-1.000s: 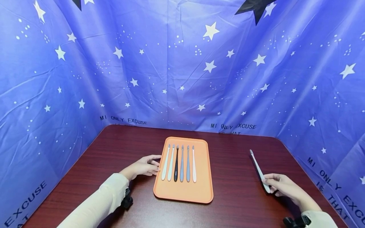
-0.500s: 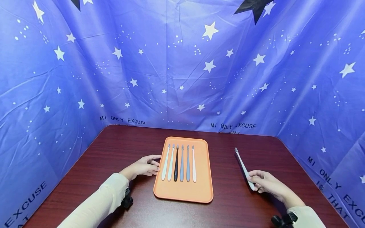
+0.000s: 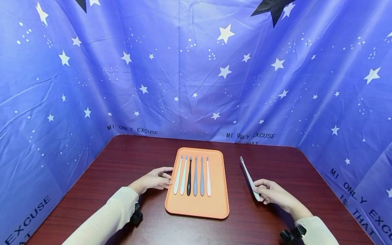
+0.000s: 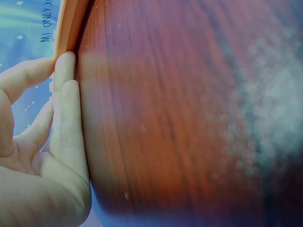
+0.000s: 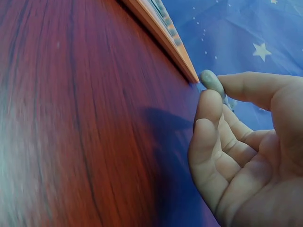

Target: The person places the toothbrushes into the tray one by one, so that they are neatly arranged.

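Note:
An orange tray (image 3: 197, 207) lies on the table with several toothbrushes side by side on it: white ones (image 3: 178, 175), a black one (image 3: 189, 177), blue-grey ones (image 3: 195, 177) and a pinkish white one (image 3: 209, 177). My left hand (image 3: 154, 178) rests beside the tray, its fairly straight fingers touching the left rim. To the right of the tray, my right hand (image 3: 271, 194) pinches a pale toothbrush (image 3: 247, 173) near its handle end, the head pointing away. In the right wrist view the handle end (image 5: 211, 81) shows between thumb and fingers.
The dark red wood table (image 3: 122, 153) carries the tray in its middle. Behind it and on both sides hangs a blue curtain (image 3: 183, 85) printed with stars and lettering. Bare table surface (image 4: 165, 118) lies beside the left hand.
My right hand has moved left across the table toward the tray, carrying the pale toothbrush. The left hand, the tray and the toothbrushes on it have stayed put.

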### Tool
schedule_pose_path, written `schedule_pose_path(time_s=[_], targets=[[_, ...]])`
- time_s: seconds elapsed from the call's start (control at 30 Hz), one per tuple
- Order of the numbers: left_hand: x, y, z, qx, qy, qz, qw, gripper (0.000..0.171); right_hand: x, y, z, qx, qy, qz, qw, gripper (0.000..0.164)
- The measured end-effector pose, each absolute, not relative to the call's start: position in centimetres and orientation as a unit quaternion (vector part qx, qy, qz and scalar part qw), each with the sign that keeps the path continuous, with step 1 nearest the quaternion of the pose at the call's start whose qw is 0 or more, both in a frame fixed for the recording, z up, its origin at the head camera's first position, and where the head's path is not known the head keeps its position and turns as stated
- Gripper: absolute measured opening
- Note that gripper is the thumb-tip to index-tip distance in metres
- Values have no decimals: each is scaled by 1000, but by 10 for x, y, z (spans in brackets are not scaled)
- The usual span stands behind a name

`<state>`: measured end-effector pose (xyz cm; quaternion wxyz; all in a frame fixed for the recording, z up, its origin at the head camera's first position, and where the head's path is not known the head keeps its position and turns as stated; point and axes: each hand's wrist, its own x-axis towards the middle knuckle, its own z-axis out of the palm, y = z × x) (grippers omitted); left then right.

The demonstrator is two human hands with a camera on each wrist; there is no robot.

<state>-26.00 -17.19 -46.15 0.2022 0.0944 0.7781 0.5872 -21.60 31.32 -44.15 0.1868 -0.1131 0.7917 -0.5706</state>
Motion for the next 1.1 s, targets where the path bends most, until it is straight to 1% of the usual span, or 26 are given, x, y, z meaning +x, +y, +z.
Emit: schedule_pose_path(time_s=[0.53, 0.9, 1.0, 1.1], targets=[[-260, -172, -463, 95, 777, 588, 201, 71, -226, 254, -449, -108, 779, -591, 181, 48], [-260, -172, -462, 98, 779, 585, 203, 71, -228, 231, -455, -90, 772, -606, 165, 53], [-260, -172, -462, 96, 780, 585, 203, 71, -228, 226, -455, -90, 771, -608, 164, 52], [-260, -172, -462, 94, 781, 584, 203, 71, -229, 220, -454, -92, 780, -601, 149, 51]])
